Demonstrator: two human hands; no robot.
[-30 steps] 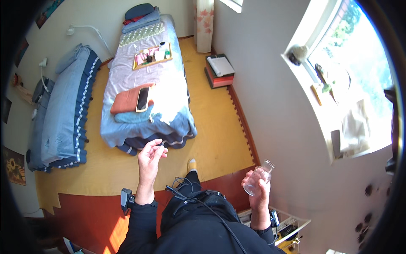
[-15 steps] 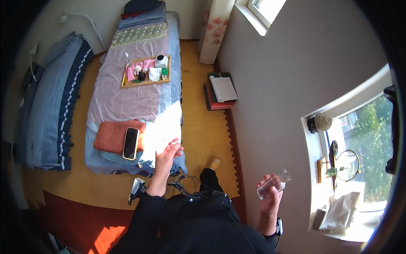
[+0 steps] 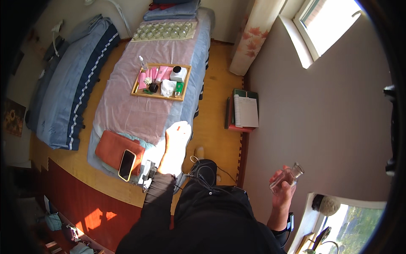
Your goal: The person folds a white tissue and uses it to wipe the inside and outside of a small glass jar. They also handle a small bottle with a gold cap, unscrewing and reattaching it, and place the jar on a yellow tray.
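My right hand (image 3: 282, 186), at the right by the wall, is wrapped round a small clear glass bottle (image 3: 297, 169) with a narrow neck and flared lip, tilted up to the right. My left hand (image 3: 177, 134) is over the near right side of the bed, glaring white in sunlight. Its fingers look curled in; whatever they hold, if anything, is lost in the glare. Near my left forearm, an orange-brown folded towel (image 3: 116, 146) and a phone (image 3: 127, 165) with a dark screen lie at the bed's near end.
On the bed (image 3: 139, 112), a wooden tray (image 3: 158, 97) holds pink tubes, a white jar and a green tube. Several clear glass cups (image 3: 163, 31) stand farther back. Books and papers (image 3: 245, 111) are stacked by the wall. A window sill with a round ornament (image 3: 329, 205) is at lower right.
My view has turned and I have moved forward along the bed. My left hand has gone into bright sunlight. The glass bottle is still in my right hand.
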